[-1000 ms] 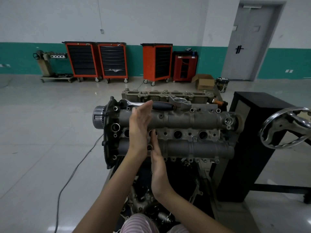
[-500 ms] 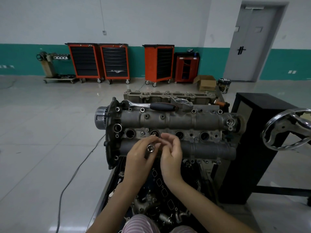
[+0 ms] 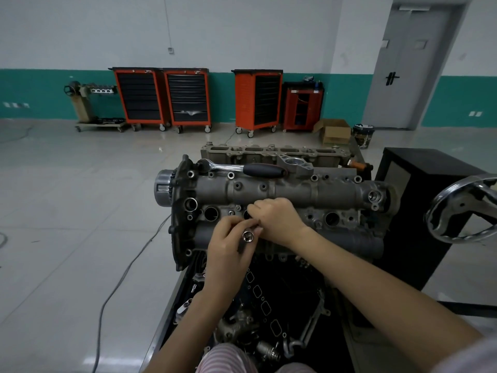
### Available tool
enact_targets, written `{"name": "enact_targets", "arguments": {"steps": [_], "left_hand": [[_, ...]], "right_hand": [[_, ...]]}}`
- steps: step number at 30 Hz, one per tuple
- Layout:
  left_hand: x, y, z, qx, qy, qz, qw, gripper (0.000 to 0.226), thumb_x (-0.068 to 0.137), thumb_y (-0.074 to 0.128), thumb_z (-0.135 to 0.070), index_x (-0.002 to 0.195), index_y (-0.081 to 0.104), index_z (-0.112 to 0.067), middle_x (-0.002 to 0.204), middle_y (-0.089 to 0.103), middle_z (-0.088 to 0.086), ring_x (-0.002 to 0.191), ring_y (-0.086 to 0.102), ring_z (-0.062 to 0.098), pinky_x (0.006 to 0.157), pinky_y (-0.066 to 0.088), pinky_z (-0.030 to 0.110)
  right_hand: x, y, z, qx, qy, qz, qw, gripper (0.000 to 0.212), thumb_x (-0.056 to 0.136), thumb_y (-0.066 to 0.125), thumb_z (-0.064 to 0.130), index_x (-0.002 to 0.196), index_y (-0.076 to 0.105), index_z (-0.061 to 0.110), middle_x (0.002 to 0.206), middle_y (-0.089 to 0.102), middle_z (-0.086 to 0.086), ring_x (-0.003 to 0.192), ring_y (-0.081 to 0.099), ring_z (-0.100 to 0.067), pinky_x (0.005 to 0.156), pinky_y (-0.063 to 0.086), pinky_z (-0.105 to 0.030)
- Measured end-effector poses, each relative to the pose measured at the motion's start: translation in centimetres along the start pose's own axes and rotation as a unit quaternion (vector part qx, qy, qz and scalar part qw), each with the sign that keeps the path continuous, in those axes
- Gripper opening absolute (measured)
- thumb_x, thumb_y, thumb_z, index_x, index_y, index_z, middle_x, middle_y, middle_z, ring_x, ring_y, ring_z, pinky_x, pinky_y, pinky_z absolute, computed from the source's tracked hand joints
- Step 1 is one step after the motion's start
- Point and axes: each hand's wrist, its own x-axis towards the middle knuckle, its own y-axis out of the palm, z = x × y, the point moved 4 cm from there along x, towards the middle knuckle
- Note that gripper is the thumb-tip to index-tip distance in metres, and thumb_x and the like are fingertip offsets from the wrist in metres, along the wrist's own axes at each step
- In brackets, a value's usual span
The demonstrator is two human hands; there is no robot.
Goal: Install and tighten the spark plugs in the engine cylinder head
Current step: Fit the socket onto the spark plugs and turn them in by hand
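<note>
Over the middle of the cylinder head [image 3: 293, 193], both hands work close together at the row of spark plug wells. The left hand [image 3: 228, 244] has its grip closed around a socket [image 3: 247, 236], whose open chrome end faces the camera, just in front of the second well from the left. The right hand [image 3: 277, 220] is curled with fingertips pinched at the mouth of that well; whatever it pinches is too hidden to tell. No spark plug can be made out. One open well [image 3: 211, 214] shows to the left of the hands and another [image 3: 332, 218] to the right. A ratchet [image 3: 242, 168] with a black handle lies along the top edge of the head. Behind, orange tool carts [image 3: 164, 98] stand against the green-banded wall, and a chrome handwheel [image 3: 462, 208] sits at the right edge.
</note>
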Motion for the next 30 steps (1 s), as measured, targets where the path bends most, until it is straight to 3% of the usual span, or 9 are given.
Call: {"name": "enact_targets", "arguments": {"steps": [5, 12, 14, 16, 19, 22, 25, 30], "left_hand": [[0.1, 0.3, 0.7, -0.001, -0.043, 0.001, 0.999, 0.025, 0.085, 0.062, -0.025, 0.1, 0.067, -0.005, 0.092, 0.056, 0.0, 0.082, 0.053, 0.004, 0.072, 0.043, 0.011], [0.4, 0.4, 1.4, -0.006, -0.137, 0.006, 0.991, 0.034, 0.074, 0.052, -0.062, 0.072, 0.036, -0.032, 0.063, 0.041, -0.013, 0.06, 0.043, 0.004, 0.053, 0.032, 0.013], [0.6, 0.3, 1.2, 0.072, -0.109, 0.02, 0.991, 0.039, 0.08, 0.045, -0.065, 0.068, 0.046, -0.027, 0.055, 0.04, -0.013, 0.052, 0.043, 0.005, 0.047, 0.026, 0.016], [0.7, 0.5, 0.8, 0.139, -0.067, 0.021, 0.988, 0.05, 0.087, 0.045, -0.061, 0.071, 0.062, -0.017, 0.053, 0.05, -0.009, 0.051, 0.052, 0.014, 0.043, 0.03, 0.021], [0.8, 0.5, 0.3, 0.154, -0.052, 0.016, 0.987, 0.042, 0.087, 0.041, -0.045, 0.071, 0.059, -0.012, 0.059, 0.056, -0.005, 0.054, 0.053, 0.017, 0.042, 0.036, 0.029], [1.0, 0.0, 0.6, 0.128, -0.079, 0.009, 0.989, 0.026, 0.08, 0.043, -0.04, 0.067, 0.038, -0.019, 0.061, 0.044, -0.011, 0.058, 0.043, 0.011, 0.046, 0.027, 0.021], [1.4, 0.1, 0.7, 0.12, -0.1, 0.024, 0.987, 0.023, 0.074, 0.045, -0.039, 0.068, 0.039, -0.018, 0.063, 0.043, -0.01, 0.061, 0.042, 0.009, 0.046, 0.028, 0.019], [1.3, 0.7, 0.7, 0.118, -0.114, 0.047, 0.985, 0.028, 0.078, 0.053, -0.038, 0.067, 0.034, -0.022, 0.059, 0.039, -0.011, 0.058, 0.039, 0.007, 0.047, 0.024, 0.019]], "right_hand": [[0.0, 0.7, -0.2, -0.006, -0.003, -0.022, 1.0, 0.025, 0.069, 0.048, 0.029, 0.052, 0.055, 0.012, 0.047, 0.055, -0.001, 0.035, 0.053, -0.019, 0.034, 0.032, -0.017], [-0.9, 1.5, 0.0, 0.023, 0.077, -0.051, 0.995, 0.025, 0.065, 0.038, 0.026, 0.055, 0.055, 0.01, 0.049, 0.052, -0.003, 0.033, 0.051, -0.02, 0.031, 0.03, -0.016], [-0.9, 1.3, -0.1, 0.03, 0.08, -0.061, 0.995, 0.025, 0.068, 0.039, 0.024, 0.054, 0.054, 0.01, 0.048, 0.052, -0.004, 0.033, 0.051, -0.02, 0.03, 0.03, -0.017], [-0.9, 1.3, -0.1, 0.031, 0.088, -0.068, 0.993, 0.025, 0.069, 0.039, 0.023, 0.053, 0.053, 0.01, 0.047, 0.052, -0.006, 0.033, 0.051, -0.02, 0.03, 0.031, -0.017], [-0.9, 1.3, -0.1, 0.033, 0.103, -0.063, 0.992, 0.026, 0.066, 0.038, 0.026, 0.053, 0.054, 0.01, 0.046, 0.053, -0.004, 0.033, 0.052, -0.022, 0.031, 0.032, -0.018], [-1.1, 1.6, -0.2, 0.001, 0.115, -0.043, 0.992, 0.031, 0.068, 0.052, 0.038, 0.059, 0.058, 0.009, 0.044, 0.055, -0.002, 0.034, 0.053, -0.023, 0.033, 0.033, -0.017], [-1.1, 1.9, -0.2, 0.029, 0.11, -0.037, 0.993, 0.039, 0.054, 0.08, 0.03, 0.071, 0.057, 0.003, 0.045, 0.056, -0.005, 0.033, 0.053, -0.024, 0.032, 0.035, -0.019], [-1.0, 2.1, -0.1, 0.027, 0.085, -0.032, 0.996, 0.034, 0.044, 0.085, 0.016, 0.061, 0.057, 0.009, 0.044, 0.056, -0.004, 0.033, 0.053, -0.022, 0.033, 0.033, -0.017]]}}
